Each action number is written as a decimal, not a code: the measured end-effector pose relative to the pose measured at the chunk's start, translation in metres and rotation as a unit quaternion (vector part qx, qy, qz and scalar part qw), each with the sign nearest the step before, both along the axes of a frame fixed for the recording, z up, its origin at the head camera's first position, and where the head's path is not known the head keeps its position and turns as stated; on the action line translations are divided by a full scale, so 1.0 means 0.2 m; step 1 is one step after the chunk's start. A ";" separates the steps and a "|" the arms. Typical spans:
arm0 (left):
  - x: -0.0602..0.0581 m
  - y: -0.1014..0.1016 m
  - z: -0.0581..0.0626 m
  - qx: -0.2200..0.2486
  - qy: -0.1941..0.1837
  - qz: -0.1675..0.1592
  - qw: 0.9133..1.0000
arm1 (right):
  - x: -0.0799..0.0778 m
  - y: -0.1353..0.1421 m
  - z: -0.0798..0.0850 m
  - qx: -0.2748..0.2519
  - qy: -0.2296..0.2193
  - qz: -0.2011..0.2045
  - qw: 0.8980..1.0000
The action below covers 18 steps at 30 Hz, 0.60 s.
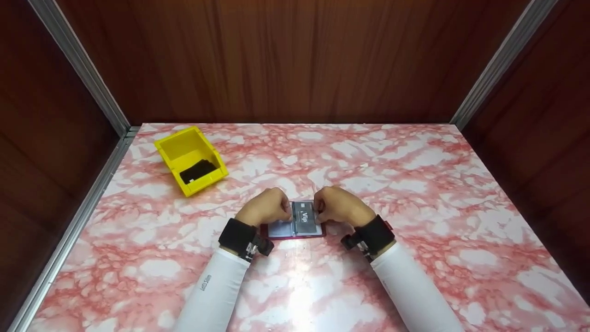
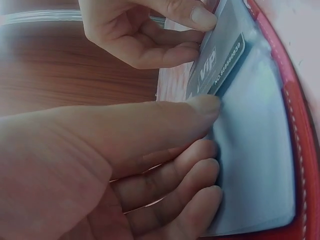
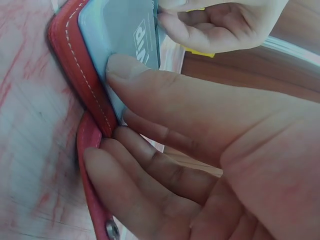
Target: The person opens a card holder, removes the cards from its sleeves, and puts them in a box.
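Observation:
A red card holder (image 1: 298, 238) with white stitching lies open on the table, showing clear plastic sleeves (image 2: 257, 165). A grey card (image 1: 304, 217) marked "Vip" sits in or against the right-hand sleeve; how deep cannot be told. My left hand (image 1: 266, 208) pinches near the holder's middle, its thumb at the card's edge and the other fingers curled against the sleeve. From the right side, my right hand (image 1: 343, 206) pinches the sleeve with the thumb over the card and the index finger behind. Its lower fingers touch the red cover and snap strap (image 3: 90, 175).
At the back left of the table stands a yellow bin (image 1: 184, 147) holding black items (image 1: 198, 171). The tabletop (image 1: 396, 286) has a red and white marble pattern. Brown wood-grain panels (image 1: 276, 60) in metal frames enclose the back and both sides.

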<state>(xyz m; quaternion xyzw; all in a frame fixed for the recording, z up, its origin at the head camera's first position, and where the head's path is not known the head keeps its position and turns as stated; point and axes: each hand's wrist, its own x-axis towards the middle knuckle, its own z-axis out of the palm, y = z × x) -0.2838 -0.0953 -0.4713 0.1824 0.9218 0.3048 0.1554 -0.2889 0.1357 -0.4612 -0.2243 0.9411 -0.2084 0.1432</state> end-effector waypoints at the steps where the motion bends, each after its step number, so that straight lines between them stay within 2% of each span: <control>1: 0.00 0.00 0.00 0.002 0.000 0.001 1.000 | 0.00 0.00 0.00 0.001 0.002 -0.001 1.000; 8: -0.01 -0.01 0.00 0.006 -0.017 0.011 1.000 | 0.01 -0.01 -0.01 0.008 0.008 -0.006 1.000; 12: 0.00 0.00 0.00 0.016 -0.046 0.042 0.998 | 0.01 -0.02 -0.01 0.010 0.001 -0.009 1.000; 18: 0.01 0.03 -0.02 0.064 -0.087 0.093 0.990 | 0.01 -0.03 0.00 0.015 -0.001 -0.010 1.000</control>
